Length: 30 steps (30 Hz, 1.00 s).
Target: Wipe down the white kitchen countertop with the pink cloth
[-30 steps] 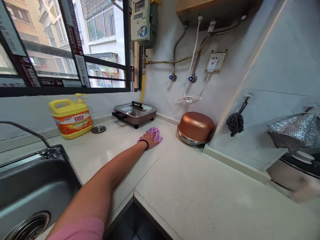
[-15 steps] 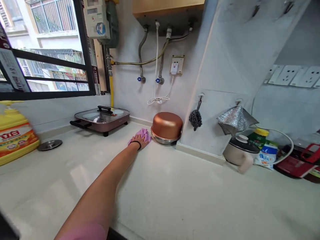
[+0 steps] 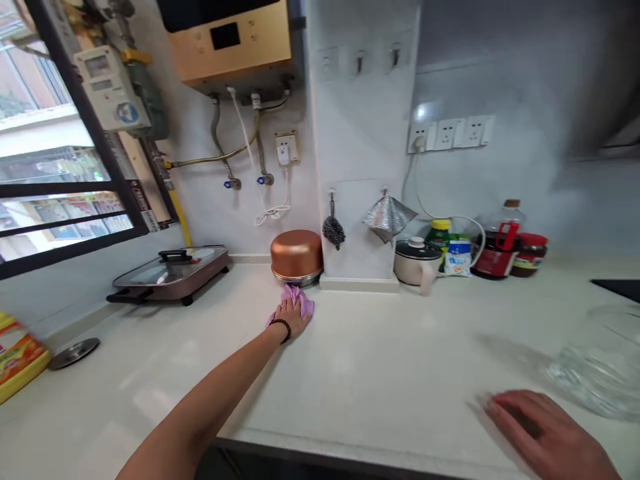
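Note:
My left hand [image 3: 291, 319], with a dark beaded bracelet at the wrist, presses a crumpled purple cloth [image 3: 306, 305] against the pale countertop [image 3: 380, 373]. The cloth lies just in front of an upturned copper-coloured pot [image 3: 297, 255], which rests on a silvery metal rim. At the lower right, my right hand [image 3: 545, 430] is low over the counter near its front edge, slightly blurred. Its fingers are loosely bent, with a gap beside the thumb and nothing visible in them. Close to it is a clear glass bowl [image 3: 600, 367], also blurred.
An electric pan with a glass lid [image 3: 170, 270] stands at the back left, near a round metal lid [image 3: 75, 352] and a yellow detergent bottle [image 3: 20, 357]. Along the back right are a small lidded pot [image 3: 416, 263], a white-blue packet [image 3: 458, 259] and several jars. A scrubber [image 3: 333, 230] hangs above.
The view has swung right. My left hand and the cloth have come nearer, from beside the copper pot to in front of it. My right hand and the glass bowl have entered view.

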Motion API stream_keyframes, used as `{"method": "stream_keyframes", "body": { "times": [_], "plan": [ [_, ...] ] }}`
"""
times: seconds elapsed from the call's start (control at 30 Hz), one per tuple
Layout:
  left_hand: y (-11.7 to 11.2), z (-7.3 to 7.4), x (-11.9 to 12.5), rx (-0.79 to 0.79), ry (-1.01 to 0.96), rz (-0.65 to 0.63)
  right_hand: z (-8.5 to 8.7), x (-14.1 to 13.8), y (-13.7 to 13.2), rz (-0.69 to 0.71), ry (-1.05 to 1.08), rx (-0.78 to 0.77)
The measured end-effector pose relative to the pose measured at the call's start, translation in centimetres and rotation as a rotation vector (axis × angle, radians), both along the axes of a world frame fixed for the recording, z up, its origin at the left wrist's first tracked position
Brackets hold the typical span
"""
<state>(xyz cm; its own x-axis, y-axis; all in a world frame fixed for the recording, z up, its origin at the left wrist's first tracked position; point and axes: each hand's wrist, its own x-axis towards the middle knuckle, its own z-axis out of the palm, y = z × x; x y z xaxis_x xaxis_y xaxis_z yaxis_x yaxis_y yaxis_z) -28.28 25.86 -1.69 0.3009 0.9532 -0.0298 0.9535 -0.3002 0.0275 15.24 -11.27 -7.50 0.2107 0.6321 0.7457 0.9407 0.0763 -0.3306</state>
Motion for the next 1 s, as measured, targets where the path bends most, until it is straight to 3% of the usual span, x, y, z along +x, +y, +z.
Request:
{"method": "stream_keyframes", "body": {
  "times": [0.13, 0.33, 0.43, 0.53, 0.63, 0.73, 0.87, 1.0],
  "plan": [
    [-2.9, 0.0, 6.5, -0.042, 0.003, -0.177, 0.9, -0.9, -0.4, 0.034, 0.006, -0.099],
    [-6.4, -0.1, 19.2, -0.072, -0.016, -0.441, 1.5, -1.9, -0.5, 0.060, 0.049, -0.103],
    [-7.7, 0.1, 24.8, -0.096, -0.018, -0.515, 1.9, -2.3, -0.6, 0.054, 0.065, -0.104],
    [-8.9, 0.5, 28.6, -0.125, -0.014, -0.541, 2.2, -2.4, -0.7, 0.055, 0.073, -0.109],
    [-10.0, 0.9, 30.1, -0.131, -0.011, -0.554, 2.3, -2.3, -0.8, 0.066, 0.093, -0.106],
    [-11.3, 1.0, 29.8, -0.128, -0.009, -0.579, 2.3, -2.2, -0.8, 0.054, 0.118, -0.091],
    [-13.9, 0.8, 27.2, -0.136, -0.008, -0.662, 2.3, -2.2, -0.7, 0.035, 0.121, -0.055],
    [-16.3, 0.9, 22.8, -0.142, -0.018, -0.680, 2.4, -2.3, -0.7, 0.012, 0.126, -0.054]
  ]
}}
